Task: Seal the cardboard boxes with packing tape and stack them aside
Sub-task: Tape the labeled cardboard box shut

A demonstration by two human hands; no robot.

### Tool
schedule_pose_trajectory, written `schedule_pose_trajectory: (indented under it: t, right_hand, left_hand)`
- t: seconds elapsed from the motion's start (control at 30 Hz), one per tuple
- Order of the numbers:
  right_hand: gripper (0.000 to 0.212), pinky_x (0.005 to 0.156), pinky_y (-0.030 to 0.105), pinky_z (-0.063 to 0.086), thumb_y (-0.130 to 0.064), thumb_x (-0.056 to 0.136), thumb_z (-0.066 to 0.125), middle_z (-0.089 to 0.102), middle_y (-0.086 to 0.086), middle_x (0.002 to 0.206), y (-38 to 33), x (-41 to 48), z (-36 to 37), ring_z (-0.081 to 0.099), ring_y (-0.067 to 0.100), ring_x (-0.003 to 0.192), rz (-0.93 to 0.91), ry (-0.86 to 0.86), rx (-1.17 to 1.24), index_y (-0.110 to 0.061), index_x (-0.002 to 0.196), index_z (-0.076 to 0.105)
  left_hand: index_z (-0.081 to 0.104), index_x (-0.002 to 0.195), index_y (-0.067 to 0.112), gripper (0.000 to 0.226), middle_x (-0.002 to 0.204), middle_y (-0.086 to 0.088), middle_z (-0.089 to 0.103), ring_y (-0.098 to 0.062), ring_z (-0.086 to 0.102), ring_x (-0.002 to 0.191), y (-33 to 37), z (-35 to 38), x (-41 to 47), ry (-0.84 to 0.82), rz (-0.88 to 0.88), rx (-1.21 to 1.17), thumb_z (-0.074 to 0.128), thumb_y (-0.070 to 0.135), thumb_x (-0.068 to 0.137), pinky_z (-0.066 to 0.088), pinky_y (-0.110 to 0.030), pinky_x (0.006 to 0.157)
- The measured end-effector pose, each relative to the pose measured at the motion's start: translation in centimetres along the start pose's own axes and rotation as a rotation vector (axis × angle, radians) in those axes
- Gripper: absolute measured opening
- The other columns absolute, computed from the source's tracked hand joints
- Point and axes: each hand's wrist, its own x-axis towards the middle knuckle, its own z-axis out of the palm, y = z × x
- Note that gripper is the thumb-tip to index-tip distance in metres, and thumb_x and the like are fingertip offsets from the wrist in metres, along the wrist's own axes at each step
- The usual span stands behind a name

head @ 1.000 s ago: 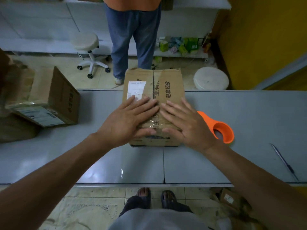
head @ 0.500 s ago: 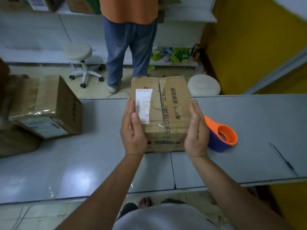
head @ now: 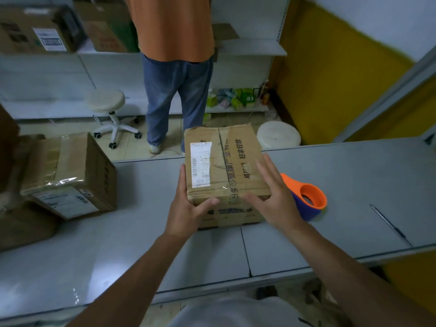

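Grey bench [head: 354,185], smooth top, slight glare at near-left. Made of 2 panels w/ a seam [head: 245,251] running front to back approx mid-bench.

On it, L to R:
- Far left: dark brown cardboard heap [head: 23,227], blurred, can't make out more.
- Taped box [head: 77,175] leaning on that heap, tilted, label side facing down-front, clear tape glinting across top.
- Centre, by far edge: cardboard box [head: 226,166], white label on top, printed text along the flap join; its base is just left of the seam.
- Just right of it: tape dispenser [head: 309,199], orange over blue, on its side.
- Well right, apart from the rest: thin pen [head: 389,225] lying diagonal.
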Motion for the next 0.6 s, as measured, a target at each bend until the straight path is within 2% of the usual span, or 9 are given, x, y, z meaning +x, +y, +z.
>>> schedule_pose_trajectory:
  t: [0.1,0.13,0.2,0.3,0.37,0.4,0.47,0.53,0.6]
  right_hand:
    - [0.071,0.111,0.012,0.026,-0.060,0.088,0.052,0.007,-0.007,0.162,0.3,0.4,-1.1,0.015,-0.012,0.140,-0.083,-0.054,-0.092,-0.024,0.147,0.037]
    - [0.064,0.109,0.008,0.025,-0.054,0.093,0.048,0.008,-0.006,0.162,0.5,0.4,-1.0,0.015,-0.014,0.140,-0.107,-0.054,-0.094,-0.022,0.147,0.036]
    - [0.051,0.110,0.007,0.025,-0.040,0.100,0.040,0.016,-0.011,0.160,0.0,0.2,-0.5,0.018,-0.013,0.140,-0.034,-0.009,0.071,-0.023,0.148,0.033]
    - [0.048,0.112,0.018,0.032,-0.038,0.102,0.039,0.037,-0.023,0.148,-0.6,0.2,0.4,0.034,-0.009,0.135,0.196,0.048,0.463,-0.037,0.148,0.027]
    - [0.057,0.112,0.034,0.037,-0.047,0.097,0.045,0.044,-0.015,0.147,-1.0,0.5,0.9,0.042,0.002,0.134,0.294,0.062,0.539,-0.038,0.150,0.026]
    - [0.059,0.111,0.038,0.038,-0.048,0.095,0.046,0.046,-0.011,0.146,-1.3,0.4,1.3,0.045,0.006,0.132,0.338,0.093,0.546,-0.036,0.150,0.026]
    - [0.053,0.107,0.033,0.042,-0.036,0.101,0.043,0.049,-0.007,0.143,-2.5,0.0,2.6,0.049,0.007,0.126,0.385,0.185,0.564,-0.031,0.151,0.028]
    - [0.050,0.104,0.030,0.043,-0.030,0.103,0.039,0.050,-0.009,0.141,-3.5,-0.6,3.8,0.050,0.006,0.124,0.393,0.231,0.546,-0.030,0.151,0.026]
    - [0.050,0.107,0.032,0.041,-0.034,0.102,0.040,0.050,-0.019,0.136,-3.5,-0.9,3.9,0.049,0.001,0.124,0.390,0.241,0.557,-0.034,0.150,0.025]
  left_hand:
    - [-0.009,0.148,0.049,0.104,0.145,0.039,0.034,0.013,0.037,0.131,0.6,-0.9,0.4,-0.091,0.065,0.186,0.050,0.085,0.071,0.043,-0.019,0.101]
    - [-0.013,0.149,0.046,0.100,0.150,0.035,0.027,0.010,0.033,0.135,0.6,-1.1,0.4,-0.115,0.087,0.254,0.040,0.087,0.075,0.041,-0.020,0.101]
    - [-0.019,0.151,0.039,0.098,0.159,0.024,0.016,0.002,0.022,0.144,0.2,-1.4,0.2,-0.152,0.077,0.251,0.033,0.085,0.080,0.034,-0.029,0.112]
    - [-0.006,0.150,0.045,0.088,0.151,0.036,0.008,0.019,0.013,0.136,2.4,-0.7,-0.3,-0.085,-0.059,0.038,0.021,0.088,0.078,0.016,-0.016,0.110]
    - [0.015,0.149,0.046,0.069,0.144,0.032,0.023,0.010,0.024,0.129,4.5,0.5,-0.2,0.080,-0.211,-0.056,0.020,0.077,0.087,0.020,-0.021,0.106]
    - [0.035,0.141,0.048,0.051,0.137,0.029,0.037,0.006,0.036,0.124,4.9,1.1,-0.1,0.173,-0.257,-0.123,0.024,0.067,0.095,0.027,-0.024,0.103]
    - [0.059,0.108,0.047,0.029,0.117,0.021,0.060,0.005,0.054,0.101,5.2,1.6,0.5,0.360,-0.301,-0.270,0.031,0.048,0.104,0.042,-0.024,0.087]
    - [0.064,0.099,0.043,0.032,0.106,0.015,0.068,0.002,0.059,0.096,5.0,1.6,0.9,0.443,-0.272,-0.287,0.034,0.037,0.105,0.044,-0.021,0.077]
    - [0.065,0.100,0.042,0.033,0.101,0.017,0.068,-0.002,0.061,0.100,4.9,1.1,1.1,0.399,-0.269,-0.242,0.033,0.034,0.105,0.044,-0.020,0.077]
